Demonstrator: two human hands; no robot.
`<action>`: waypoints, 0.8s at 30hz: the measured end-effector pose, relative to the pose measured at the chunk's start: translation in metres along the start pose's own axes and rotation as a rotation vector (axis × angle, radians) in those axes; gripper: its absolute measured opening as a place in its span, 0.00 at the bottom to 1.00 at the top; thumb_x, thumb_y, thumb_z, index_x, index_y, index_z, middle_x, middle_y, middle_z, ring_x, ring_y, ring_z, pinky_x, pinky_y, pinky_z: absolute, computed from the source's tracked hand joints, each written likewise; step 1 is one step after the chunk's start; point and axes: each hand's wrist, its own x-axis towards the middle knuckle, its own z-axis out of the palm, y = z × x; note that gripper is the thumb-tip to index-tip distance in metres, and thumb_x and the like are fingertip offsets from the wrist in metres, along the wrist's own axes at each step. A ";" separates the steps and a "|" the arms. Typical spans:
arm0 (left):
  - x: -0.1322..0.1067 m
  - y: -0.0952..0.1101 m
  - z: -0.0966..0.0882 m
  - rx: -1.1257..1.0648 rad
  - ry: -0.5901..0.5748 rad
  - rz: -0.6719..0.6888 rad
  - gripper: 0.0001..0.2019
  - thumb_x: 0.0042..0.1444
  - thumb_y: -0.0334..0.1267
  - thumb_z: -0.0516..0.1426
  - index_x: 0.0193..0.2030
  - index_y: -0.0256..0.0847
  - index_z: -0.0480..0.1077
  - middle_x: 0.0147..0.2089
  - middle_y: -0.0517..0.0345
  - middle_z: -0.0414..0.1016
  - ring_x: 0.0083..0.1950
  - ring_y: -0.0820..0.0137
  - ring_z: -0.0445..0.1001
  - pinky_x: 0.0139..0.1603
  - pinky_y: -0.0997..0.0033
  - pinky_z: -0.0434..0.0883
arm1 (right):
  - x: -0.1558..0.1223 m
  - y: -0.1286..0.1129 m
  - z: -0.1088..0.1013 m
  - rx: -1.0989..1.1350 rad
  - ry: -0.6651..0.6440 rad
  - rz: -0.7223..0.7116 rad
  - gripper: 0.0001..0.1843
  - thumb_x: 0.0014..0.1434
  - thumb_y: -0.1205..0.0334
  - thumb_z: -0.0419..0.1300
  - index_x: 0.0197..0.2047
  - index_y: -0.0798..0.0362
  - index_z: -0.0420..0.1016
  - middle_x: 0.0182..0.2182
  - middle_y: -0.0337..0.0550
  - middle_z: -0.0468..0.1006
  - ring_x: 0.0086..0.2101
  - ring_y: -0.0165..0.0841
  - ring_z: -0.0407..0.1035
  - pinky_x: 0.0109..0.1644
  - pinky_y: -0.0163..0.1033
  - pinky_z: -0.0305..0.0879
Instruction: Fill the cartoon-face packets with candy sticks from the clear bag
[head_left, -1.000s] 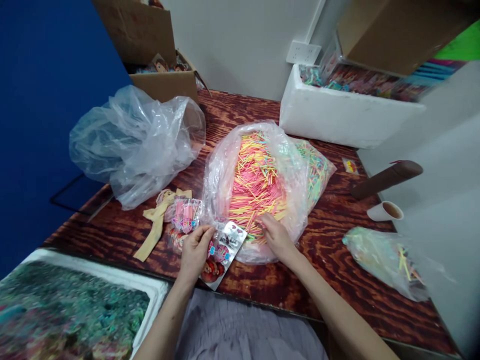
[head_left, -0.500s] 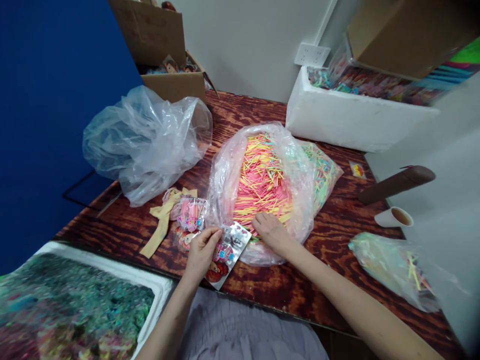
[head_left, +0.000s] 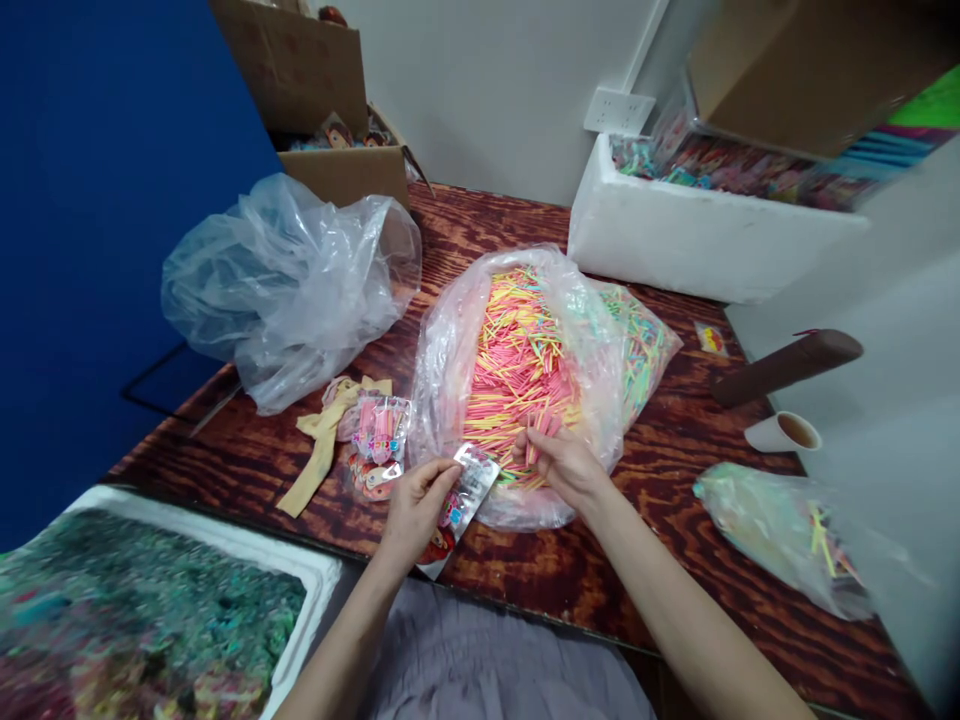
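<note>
An open clear plastic bag heaped with thin pink, yellow and green sticks lies in the middle of the wooden table. My right hand rests at the bag's near edge, fingers pinched on a small bunch of pink sticks. My left hand grips a small silvery printed packet by its top, right beside the bag's mouth. Two filled packets lie just left of it on the table.
A crumpled empty clear bag and a yellowish cloth strip lie to the left. White foam boxes stand at the back right and near left. A paper cup, a brown cylinder and another bag of sticks are on the right.
My right hand has closed on a few pink sticks and lifted them off the pile. My left hand has tilted the packet upward toward the right hand.
</note>
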 end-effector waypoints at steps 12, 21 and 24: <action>-0.006 0.010 0.012 0.062 -0.109 0.166 0.10 0.62 0.38 0.55 0.34 0.39 0.76 0.33 0.57 0.74 0.36 0.70 0.72 0.38 0.74 0.66 | -0.008 -0.008 0.047 0.334 -0.093 -0.042 0.09 0.53 0.55 0.68 0.33 0.52 0.78 0.35 0.43 0.83 0.43 0.40 0.75 0.54 0.49 0.66; -0.008 0.012 0.010 0.090 -0.101 0.256 0.09 0.62 0.35 0.54 0.37 0.39 0.76 0.34 0.55 0.74 0.37 0.70 0.73 0.39 0.72 0.67 | -0.026 0.008 0.064 0.262 0.062 -0.017 0.13 0.49 0.53 0.69 0.30 0.55 0.80 0.35 0.50 0.84 0.49 0.46 0.73 0.56 0.52 0.64; -0.009 0.011 0.008 0.091 -0.085 0.262 0.09 0.62 0.35 0.54 0.37 0.39 0.76 0.35 0.55 0.75 0.38 0.69 0.73 0.39 0.72 0.67 | -0.028 0.004 0.063 0.237 0.106 -0.042 0.13 0.50 0.53 0.69 0.30 0.56 0.80 0.34 0.50 0.84 0.46 0.45 0.75 0.55 0.50 0.66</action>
